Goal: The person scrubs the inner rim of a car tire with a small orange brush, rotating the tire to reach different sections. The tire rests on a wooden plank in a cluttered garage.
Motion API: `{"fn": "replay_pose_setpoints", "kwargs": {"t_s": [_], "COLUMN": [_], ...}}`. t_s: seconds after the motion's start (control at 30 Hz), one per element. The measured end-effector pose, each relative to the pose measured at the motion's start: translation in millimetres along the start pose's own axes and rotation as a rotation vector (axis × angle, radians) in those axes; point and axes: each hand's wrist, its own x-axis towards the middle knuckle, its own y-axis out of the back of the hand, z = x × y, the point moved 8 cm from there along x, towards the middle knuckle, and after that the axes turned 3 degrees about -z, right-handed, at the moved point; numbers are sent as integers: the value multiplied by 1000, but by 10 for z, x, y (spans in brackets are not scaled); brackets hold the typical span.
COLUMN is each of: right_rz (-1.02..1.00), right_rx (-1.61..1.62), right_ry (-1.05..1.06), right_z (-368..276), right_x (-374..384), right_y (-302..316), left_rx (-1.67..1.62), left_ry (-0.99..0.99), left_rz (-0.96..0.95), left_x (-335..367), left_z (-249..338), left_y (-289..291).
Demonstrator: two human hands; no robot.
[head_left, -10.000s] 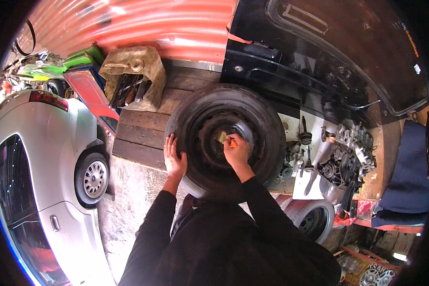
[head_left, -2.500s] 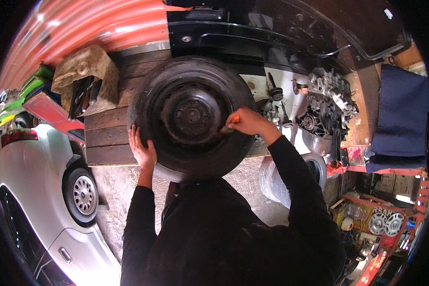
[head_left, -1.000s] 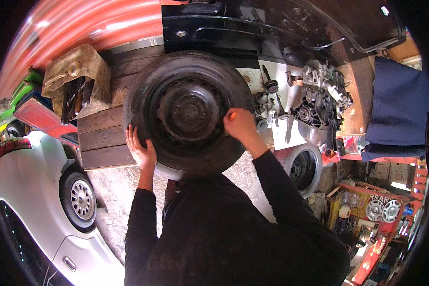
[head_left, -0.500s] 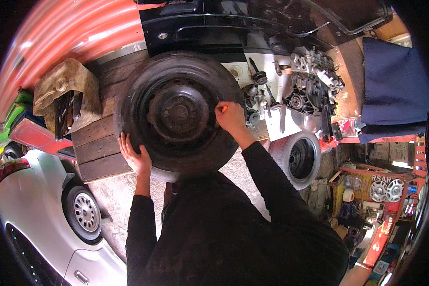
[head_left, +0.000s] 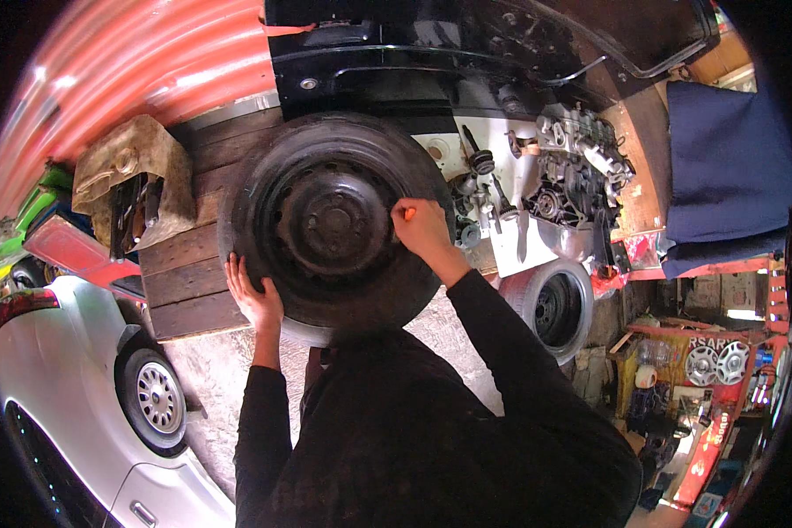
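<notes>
A black steel wheel (head_left: 336, 222) with its tyre (head_left: 248, 198) lies face up on the wooden bench before me. My left hand (head_left: 257, 302) rests on the tyre's near left edge, fingers stretched out and thumb apart. At the right side of the rim, my right hand (head_left: 424, 233) is closed around a small orange-ended tool (head_left: 409, 214). Most of that tool is hidden in the fist, so its exact kind does not show. The right fingers are at the line where rim and tyre meet.
Plank bench (head_left: 180, 282) under the wheel. A stained canister (head_left: 132, 167) with tools stands left; an engine (head_left: 581, 167) and metal parts sit right. Another wheel (head_left: 554, 308) is on the floor at right. A silver car (head_left: 79, 378) stands lower left.
The whole view has shifted slightly, so the wheel appears a little lower. My right hand has slid slightly toward the far side along the rim; the left hand stays on the tyre.
</notes>
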Motion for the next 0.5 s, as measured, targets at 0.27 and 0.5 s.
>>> {"fn": "replay_pose_setpoints", "kwargs": {"t_s": [0.27,0.5], "right_rz": [44,-187], "right_rx": [-66,-101], "right_ry": [-21,37], "right_z": [145,145], "right_x": [240,433], "right_y": [172,-122], "left_rx": [0,-10], "left_ry": [16,5], "left_rz": [9,15], "left_x": [15,9], "left_z": [-9,18], "left_y": [-9,-9]}}
